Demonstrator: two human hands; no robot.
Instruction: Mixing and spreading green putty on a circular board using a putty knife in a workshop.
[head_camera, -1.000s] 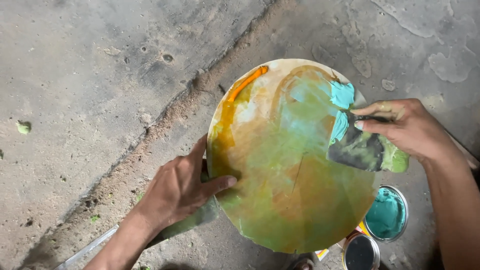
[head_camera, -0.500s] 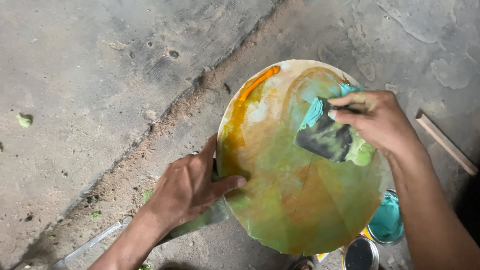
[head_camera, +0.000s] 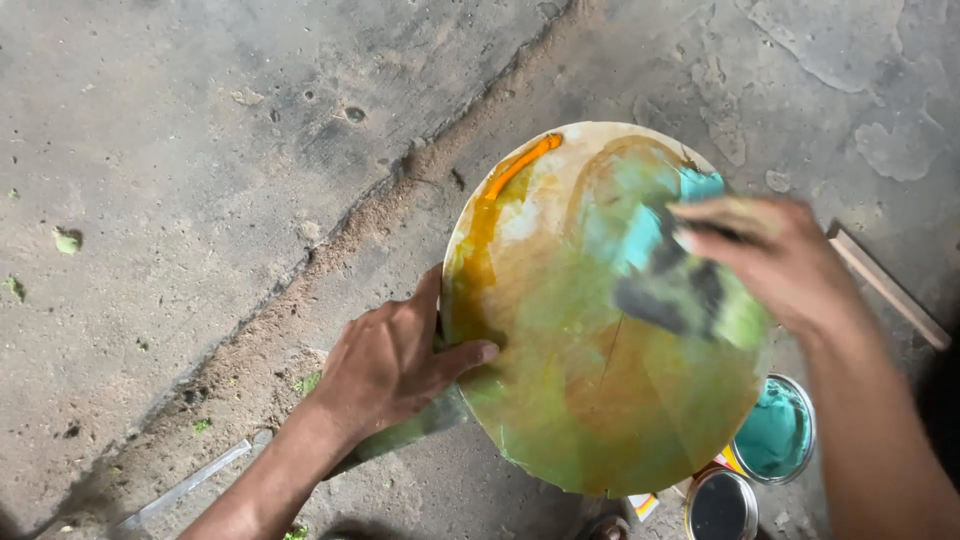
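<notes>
Grey concrete floor (head_camera: 180, 150) lies under everything, with a sandy brown crack running across it. Far to the left of the left hand's grip sits a small green scrap (head_camera: 66, 240). Below that grip, low on the floor, lies a thin pale strip (head_camera: 185, 487).

The left hand (head_camera: 390, 365) has its grip closed on the left edge of the round board (head_camera: 590, 390). The thumb lies flat on top of the board and the fingers curl around the rim. The board is painted green, with an orange streak just above this grip and a brownish patch to the right of it.

Further right, the right hand (head_camera: 780, 260) is over the upper right part of the board. It is blurry. Its grip is closed on a dark rag (head_camera: 670, 290) smeared with green and teal paint, and the rag touches the board. A fresh teal patch shows just beside the rag.

Below the right hand's grip, past the board's lower edge, stands an open can of teal paint (head_camera: 775, 432), and near it a smaller dark can (head_camera: 722, 505). To the right of that grip a wooden stick (head_camera: 885, 285) lies on the floor
</notes>
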